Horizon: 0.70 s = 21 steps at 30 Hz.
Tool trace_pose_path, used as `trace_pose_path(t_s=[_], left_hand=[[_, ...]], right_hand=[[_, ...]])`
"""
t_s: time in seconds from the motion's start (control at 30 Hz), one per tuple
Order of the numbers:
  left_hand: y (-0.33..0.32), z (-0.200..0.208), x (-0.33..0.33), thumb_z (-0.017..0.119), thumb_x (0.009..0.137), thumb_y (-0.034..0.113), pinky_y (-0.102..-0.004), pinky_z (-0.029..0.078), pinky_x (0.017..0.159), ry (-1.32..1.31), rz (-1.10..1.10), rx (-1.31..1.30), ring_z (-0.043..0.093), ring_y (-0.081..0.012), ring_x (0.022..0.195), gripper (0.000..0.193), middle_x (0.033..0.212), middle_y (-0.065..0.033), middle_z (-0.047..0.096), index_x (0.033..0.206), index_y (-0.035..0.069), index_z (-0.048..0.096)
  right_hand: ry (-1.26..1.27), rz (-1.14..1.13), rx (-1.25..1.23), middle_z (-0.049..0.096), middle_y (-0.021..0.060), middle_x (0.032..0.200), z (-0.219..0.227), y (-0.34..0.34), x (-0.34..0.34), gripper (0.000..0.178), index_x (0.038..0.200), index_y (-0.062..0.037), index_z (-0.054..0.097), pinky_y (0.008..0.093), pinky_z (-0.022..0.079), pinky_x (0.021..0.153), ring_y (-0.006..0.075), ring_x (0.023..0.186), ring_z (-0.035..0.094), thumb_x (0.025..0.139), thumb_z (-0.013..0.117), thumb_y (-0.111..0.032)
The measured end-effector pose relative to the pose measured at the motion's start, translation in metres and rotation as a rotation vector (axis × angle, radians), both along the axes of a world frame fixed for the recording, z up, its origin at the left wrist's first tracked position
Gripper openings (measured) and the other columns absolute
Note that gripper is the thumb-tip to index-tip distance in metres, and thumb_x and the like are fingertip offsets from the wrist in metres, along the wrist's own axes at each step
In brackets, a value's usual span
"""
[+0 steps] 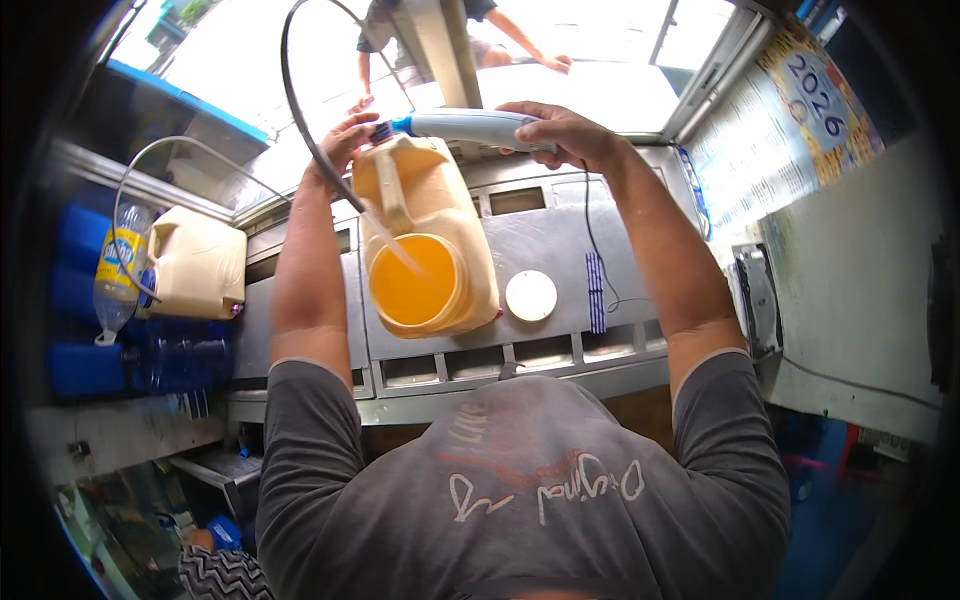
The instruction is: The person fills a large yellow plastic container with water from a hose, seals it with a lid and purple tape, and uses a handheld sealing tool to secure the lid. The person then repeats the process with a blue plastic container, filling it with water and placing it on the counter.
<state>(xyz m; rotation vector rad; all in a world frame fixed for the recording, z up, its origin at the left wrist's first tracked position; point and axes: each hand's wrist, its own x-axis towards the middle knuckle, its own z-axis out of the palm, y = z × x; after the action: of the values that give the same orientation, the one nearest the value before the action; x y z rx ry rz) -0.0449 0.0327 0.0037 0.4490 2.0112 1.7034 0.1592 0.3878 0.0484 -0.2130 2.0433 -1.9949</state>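
Dark shirt (520,490), cream jug (447,200), blue-tipped grey tool (465,127)

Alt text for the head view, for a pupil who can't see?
A person's right hand holds a blue-tipped grey device at a beige jug, left hand beside the tip. Orange shows inside the jug's round opening; a white lid lies on the metal counter.

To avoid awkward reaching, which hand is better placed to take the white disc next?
Probably the right hand: it is nearer the disc, though it holds the grey tool. The jug is between the disc and the left hand, which is near the jug's spout.
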Motion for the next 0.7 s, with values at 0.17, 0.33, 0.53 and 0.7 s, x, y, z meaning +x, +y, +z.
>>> trace_pose_path(t_s=[0.17,0.33,0.53,0.7], left_hand=[[0.006,0.004,-0.022,0.069,0.093,0.036,-0.0214,0.051,0.072,0.178,-0.182,-0.237,0.062,-0.0101,0.082,0.039,0.095,-0.0026,0.065,0.112,0.002,0.062],[0.007,0.026,-0.008,0.068,0.094,0.026,-0.0223,0.049,0.083,0.096,-0.211,-0.159,0.060,-0.0075,0.092,0.040,0.101,-0.0040,0.066,0.126,0.004,0.058],[0.026,0.033,-0.008,0.067,0.095,0.024,-0.0208,0.052,0.071,0.212,-0.159,-0.567,0.063,-0.0066,0.075,0.039,0.091,-0.0010,0.068,0.127,0.004,0.056],[0.023,0.034,-0.001,0.067,0.095,0.031,-0.0234,0.051,0.072,0.169,-0.182,-0.341,0.062,-0.0057,0.080,0.043,0.091,0.0027,0.067,0.126,0.004,0.057]], right_hand=[[0.028,0.023,-0.316,0.063,0.0074,0.106,-0.029,0.011,0.073,0.069,0.144,-0.0047,0.043,0.0185,0.043,0.053,0.0052,0.063,0.050,0.087,0.063,-0.039],[0.033,-0.137,-0.581,0.058,0.0092,0.098,-0.058,0.044,0.218,0.074,0.149,0.0014,0.031,0.0209,0.049,0.059,0.0079,0.073,0.057,0.088,0.063,-0.028],[-0.039,-0.723,-0.554,0.055,0.0121,0.105,-0.070,0.123,0.400,0.084,0.154,-0.0059,0.023,0.0239,0.050,0.064,0.0131,0.080,0.058,0.087,0.072,-0.022],[-0.019,-1.079,-0.525,0.058,0.0167,0.123,-0.103,0.197,0.459,0.066,0.147,-0.0130,0.038,0.0260,0.052,0.067,0.0161,0.082,0.060,0.090,0.070,-0.025]])
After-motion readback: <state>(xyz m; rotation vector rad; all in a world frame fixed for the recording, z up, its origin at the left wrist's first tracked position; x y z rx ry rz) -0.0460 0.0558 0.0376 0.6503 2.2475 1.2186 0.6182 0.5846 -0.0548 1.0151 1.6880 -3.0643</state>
